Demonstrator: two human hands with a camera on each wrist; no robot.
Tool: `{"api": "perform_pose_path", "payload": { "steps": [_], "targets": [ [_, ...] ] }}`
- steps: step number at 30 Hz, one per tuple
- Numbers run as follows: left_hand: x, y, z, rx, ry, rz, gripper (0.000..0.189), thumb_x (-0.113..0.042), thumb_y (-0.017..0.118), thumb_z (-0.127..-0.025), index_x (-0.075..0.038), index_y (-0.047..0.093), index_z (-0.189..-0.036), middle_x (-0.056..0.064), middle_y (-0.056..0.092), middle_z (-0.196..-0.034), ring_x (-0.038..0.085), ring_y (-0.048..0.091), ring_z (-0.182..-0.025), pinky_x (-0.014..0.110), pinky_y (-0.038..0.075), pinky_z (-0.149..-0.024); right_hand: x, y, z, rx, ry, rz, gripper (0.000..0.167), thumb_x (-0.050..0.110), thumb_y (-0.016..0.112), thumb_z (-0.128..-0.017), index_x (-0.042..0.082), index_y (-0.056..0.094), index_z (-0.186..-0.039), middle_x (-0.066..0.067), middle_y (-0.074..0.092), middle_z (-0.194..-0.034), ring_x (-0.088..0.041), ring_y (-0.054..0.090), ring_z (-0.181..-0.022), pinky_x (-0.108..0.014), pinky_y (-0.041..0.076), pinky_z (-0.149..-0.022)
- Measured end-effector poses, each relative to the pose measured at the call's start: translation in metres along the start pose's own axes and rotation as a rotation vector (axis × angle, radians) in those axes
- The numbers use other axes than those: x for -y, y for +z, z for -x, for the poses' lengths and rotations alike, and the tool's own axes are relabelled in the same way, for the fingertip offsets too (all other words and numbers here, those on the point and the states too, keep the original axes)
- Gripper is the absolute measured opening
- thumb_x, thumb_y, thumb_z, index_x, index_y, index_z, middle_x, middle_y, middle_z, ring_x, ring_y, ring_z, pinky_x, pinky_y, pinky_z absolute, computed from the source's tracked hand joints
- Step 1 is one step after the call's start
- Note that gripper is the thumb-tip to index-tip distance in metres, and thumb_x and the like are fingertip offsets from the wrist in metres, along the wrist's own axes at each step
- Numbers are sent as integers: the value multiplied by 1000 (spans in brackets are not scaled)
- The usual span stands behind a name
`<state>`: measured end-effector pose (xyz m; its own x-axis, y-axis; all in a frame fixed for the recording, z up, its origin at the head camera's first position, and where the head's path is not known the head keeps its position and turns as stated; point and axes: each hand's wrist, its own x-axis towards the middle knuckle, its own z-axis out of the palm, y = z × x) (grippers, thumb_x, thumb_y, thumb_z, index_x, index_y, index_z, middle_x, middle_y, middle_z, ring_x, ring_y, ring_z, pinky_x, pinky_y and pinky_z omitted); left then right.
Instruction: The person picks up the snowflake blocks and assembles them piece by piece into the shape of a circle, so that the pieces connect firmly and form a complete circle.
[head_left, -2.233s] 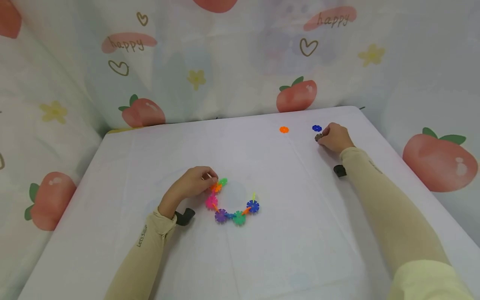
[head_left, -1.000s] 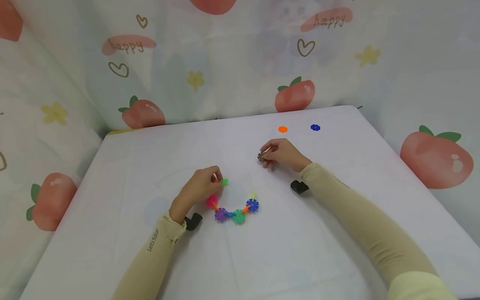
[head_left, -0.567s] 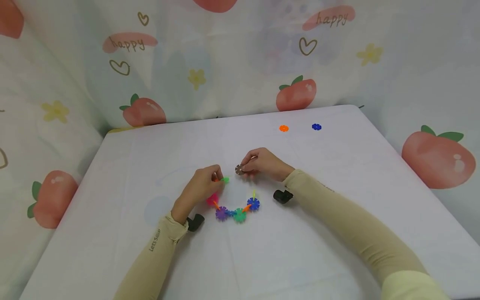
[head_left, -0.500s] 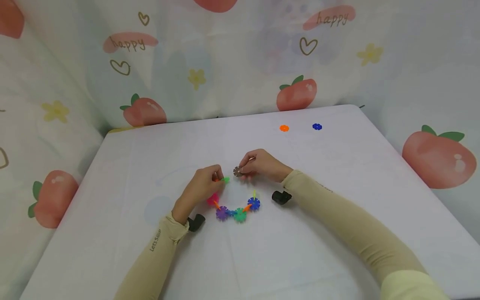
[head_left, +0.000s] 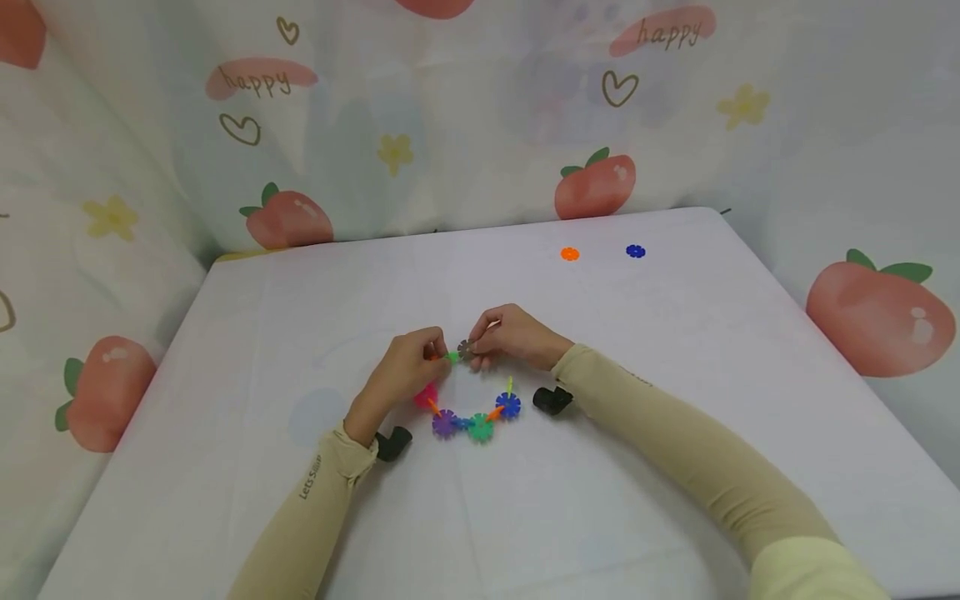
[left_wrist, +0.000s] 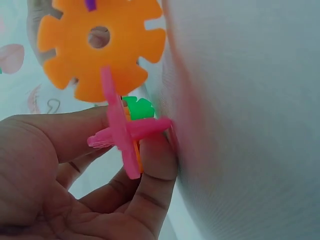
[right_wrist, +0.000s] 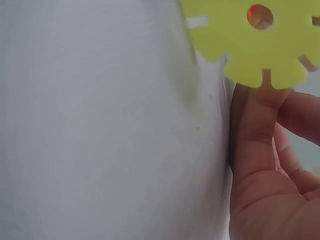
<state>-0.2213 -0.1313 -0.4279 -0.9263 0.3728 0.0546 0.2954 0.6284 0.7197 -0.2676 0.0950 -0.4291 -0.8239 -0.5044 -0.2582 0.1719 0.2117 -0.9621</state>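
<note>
A curved chain of notched plastic snowflake discs lies on the white tabletop, with pink (head_left: 425, 396), purple (head_left: 444, 423), teal-green (head_left: 481, 427) and dark blue (head_left: 508, 406) discs. A yellow disc (right_wrist: 215, 42) stands at its right end, large in the right wrist view. My left hand (head_left: 401, 367) pinches the chain's far left end at an orange disc, mostly hidden by fingers; a light green disc (left_wrist: 140, 108) pokes out beyond them. My right hand (head_left: 517, 337) pinches a brown snowflake disc (head_left: 465, 350) between thumb and fingers, its edge right at the green disc.
Loose orange (head_left: 570, 254) and blue (head_left: 636, 251) snowflake discs lie flat near the table's back edge, right of centre. Black wrist cameras (head_left: 552, 400) sit below both wrists. Behind the white table (head_left: 600, 500) hangs a fruit-printed curtain (head_left: 480, 108).
My right hand has brought the brown disc from the back right, beside the blue one, leftward and nearer to the chain's green end. My left hand has shifted slightly right along the chain's end.
</note>
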Motion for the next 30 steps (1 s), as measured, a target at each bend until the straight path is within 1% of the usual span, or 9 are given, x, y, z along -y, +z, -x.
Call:
{"api": "perform_pose_path", "payload": {
  "steps": [5, 9, 16, 22, 24, 27, 30],
  "targets": [
    [0, 0, 0, 2, -3, -4, 13, 2, 71, -92, -8, 63, -89, 2, 56, -75, 19, 49, -71, 33, 39, -65, -1, 0, 0, 16, -11, 4, 8, -8, 65, -97, -9, 66, -105, -21, 76, -90, -20, 71, -68, -29, 60, -72],
    [-2, 0, 0, 4, -4, -9, 14, 3, 70, -92, -9, 62, -88, 2, 56, -75, 19, 49, -71, 33, 39, -65, -1, 2, -2, 30, -30, 24, 8, -9, 65, -97, -9, 68, -104, -19, 75, -92, -19, 71, -69, -31, 61, -75],
    [-5, 3, -3, -18, 21, -13, 19, 7, 71, -89, -8, 61, -83, 2, 52, -73, 20, 48, -72, 34, 38, -66, 1, 4, -5, 22, -39, 39, 6, -13, 66, -95, -10, 68, -100, -17, 75, -84, -19, 72, -67, -33, 62, -78],
    [-9, 7, -7, -27, 46, -22, 21, 9, 71, -88, -6, 59, -81, 3, 53, -74, 21, 49, -75, 34, 40, -68, 0, 2, -4, 12, -62, 54, 6, -14, 65, -95, -10, 68, -100, -15, 73, -80, -17, 72, -65, -31, 61, -76],
    [-10, 8, -7, -29, 29, -22, 20, 8, 72, -89, -5, 60, -82, 4, 55, -76, 22, 50, -76, 35, 41, -69, 0, 3, -3, 12, -71, 47, 6, -14, 65, -95, -11, 67, -100, -16, 74, -80, -17, 72, -65, -31, 61, -75],
    [-11, 9, -5, -30, -35, -28, 17, 5, 73, -91, -5, 61, -85, 5, 56, -79, 23, 51, -78, 35, 42, -70, -2, 3, -2, 38, -80, 39, 7, -13, 63, -97, -11, 68, -103, -18, 74, -86, -19, 72, -67, -32, 61, -75],
    [-11, 11, -4, -12, -103, -31, 13, 0, 73, -93, -5, 61, -90, 6, 58, -82, 23, 52, -80, 35, 42, -70, -3, -2, -1, 64, -78, 92, 11, -4, 64, -102, -9, 70, -110, -17, 75, -94, -21, 73, -70, -32, 60, -74]
  ]
}}
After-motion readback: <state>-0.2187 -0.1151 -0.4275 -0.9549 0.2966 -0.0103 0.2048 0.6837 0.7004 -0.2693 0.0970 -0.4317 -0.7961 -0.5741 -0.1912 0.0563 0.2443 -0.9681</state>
